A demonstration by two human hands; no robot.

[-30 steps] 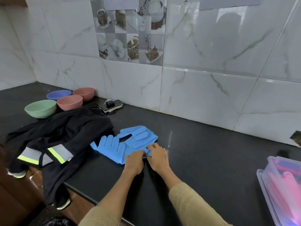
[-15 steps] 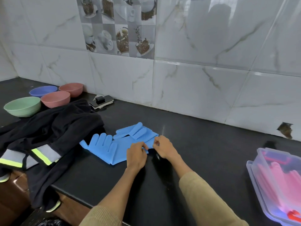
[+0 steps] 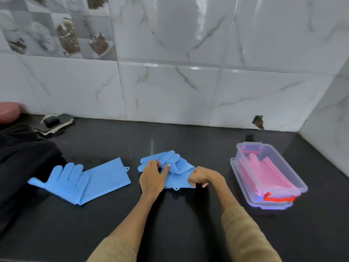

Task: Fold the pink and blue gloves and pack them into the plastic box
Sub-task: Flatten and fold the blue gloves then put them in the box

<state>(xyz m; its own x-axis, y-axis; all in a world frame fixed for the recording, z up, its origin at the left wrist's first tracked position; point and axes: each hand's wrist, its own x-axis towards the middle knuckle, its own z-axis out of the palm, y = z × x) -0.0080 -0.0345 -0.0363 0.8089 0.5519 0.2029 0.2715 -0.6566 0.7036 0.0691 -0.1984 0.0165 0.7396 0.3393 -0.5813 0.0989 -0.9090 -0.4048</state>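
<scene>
Both forearms reach forward from tan sleeves over the dark table (image 3: 188, 224), and the two hands meet on one blue glove. The left hand (image 3: 152, 177) lies palm down on the folded blue glove (image 3: 177, 167), its fingers bent and its thumb and forefinger pinching the fold in the middle of the glove. The right hand (image 3: 201, 176) is curled into a loose fist at the glove's right corner, with fingers and thumb gripping the cuff edge there. This glove sits at the centre of the table, its finger part doubled back over the cuff so that the ribbed fingers point up and left, and a small hanging tab shows at its near edge. A second blue glove (image 3: 85, 181) lies flat and unfolded to the left, apart from the first, fingers pointing left and cuff towards the middle, its fingertips just beside a black garment (image 3: 22, 159) heaped at the left edge. To the right of the hands, well apart from them, stands a clear plastic box (image 3: 294, 167) without a lid on top; it appears to rest on a matching clear piece with a red clasp (image 3: 277, 197) at its near end. Inside the box lie the pink gloves (image 3: 264, 173), folded and stacked lengthwise.
</scene>
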